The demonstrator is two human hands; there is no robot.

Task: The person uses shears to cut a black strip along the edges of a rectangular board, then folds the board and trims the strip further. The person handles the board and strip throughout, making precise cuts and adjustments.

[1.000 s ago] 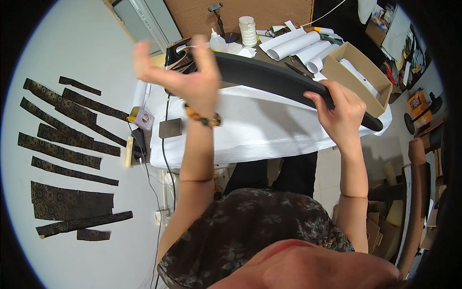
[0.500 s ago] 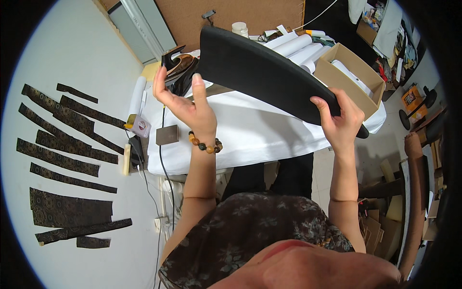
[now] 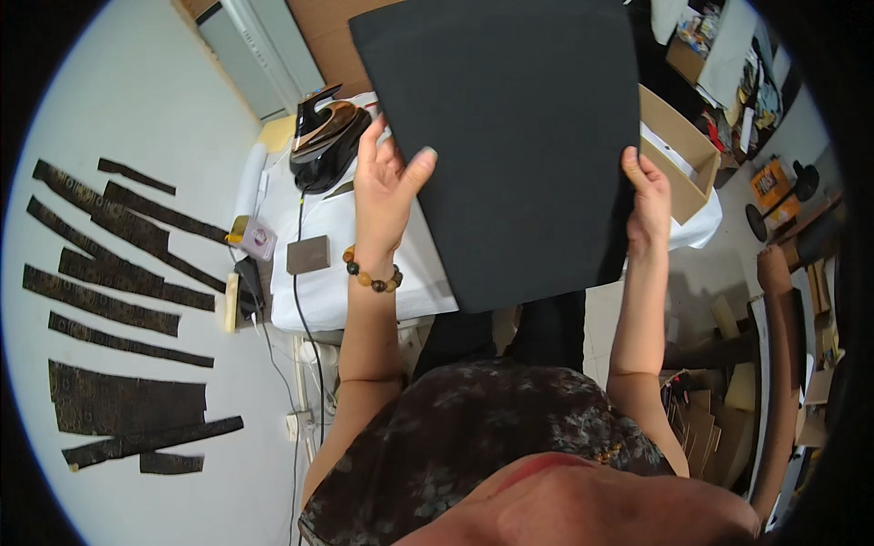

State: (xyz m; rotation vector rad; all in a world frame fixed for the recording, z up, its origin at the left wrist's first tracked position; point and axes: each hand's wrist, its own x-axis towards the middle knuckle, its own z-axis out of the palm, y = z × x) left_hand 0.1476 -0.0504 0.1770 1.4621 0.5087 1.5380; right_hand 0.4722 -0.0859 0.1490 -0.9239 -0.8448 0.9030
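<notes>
A large dark grey-black flat panel (image 3: pixel 519 155) fills the upper middle, its broad face turned up toward me. My right hand (image 3: pixel 645 196) grips its right edge, thumb at the front. My left hand (image 3: pixel 391 191) is at the left edge with fingers apart and slightly bent, thumb and fingertips beside or against it; whether it bears any weight is unclear. Behind and below the panel is a white-covered table (image 3: pixel 401 273). A black and bronze iron (image 3: pixel 319 136) stands left of my left hand, with a grey-brown block (image 3: pixel 308 253) nearer me.
Cut patterned dark strips (image 3: pixel 100 291) hang on the left wall. A cardboard box (image 3: pixel 694 182) sits right of the panel. A white roll (image 3: pixel 250 177) and cables lie at the table's left. Rolled material (image 3: pixel 772 364) and cardboard stand low at the right.
The panel has swung from a slanted, nearly edge-on position to show its broad face, hiding the paper rolls. My left hand has come from apart to the panel's left edge.
</notes>
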